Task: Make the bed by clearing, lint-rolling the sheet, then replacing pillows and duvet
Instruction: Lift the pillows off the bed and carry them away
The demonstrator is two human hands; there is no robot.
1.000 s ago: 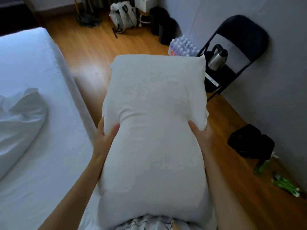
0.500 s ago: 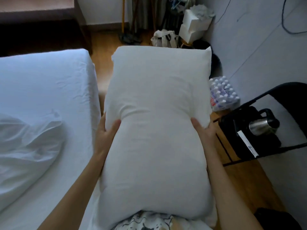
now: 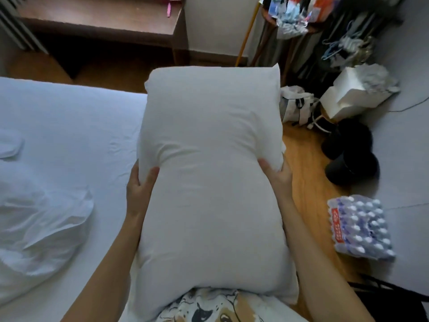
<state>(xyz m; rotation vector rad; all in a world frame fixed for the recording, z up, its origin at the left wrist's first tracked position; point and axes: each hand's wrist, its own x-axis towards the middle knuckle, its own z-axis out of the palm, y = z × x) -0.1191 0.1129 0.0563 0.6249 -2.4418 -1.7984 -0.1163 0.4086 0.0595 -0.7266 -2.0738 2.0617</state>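
the left hand [image 3: 139, 189] grips the left edge of the pillow [image 3: 209, 182], thumb curled over the front and the fingers tucked behind the fabric. the right hand [image 3: 276, 175] grips the right edge at about the same height, thumb on the front, fingers hidden behind. both forearms run up from the bottom of the view on either side of the pillow.

the pillow is white, held upright and lengthwise in front of the person's chest, its lower end against a printed shirt [image 3: 216, 305]. it hangs over the right edge of the bed [image 3: 69, 126], partly above the wooden floor [image 3: 306, 173].

the bed carries a white sheet with light creases, and a second white pillow [image 3: 39, 228] lies crumpled on its left part.

on the floor to the right sits a shrink-wrapped pack of bottles [image 3: 359, 228], with two dark round containers [image 3: 348, 154] beyond it near the wall. farther back are a white box [image 3: 355, 94] and a pale bag [image 3: 294, 105]. a dark wooden worktop [image 3: 99, 17] stands past the head of the bed.
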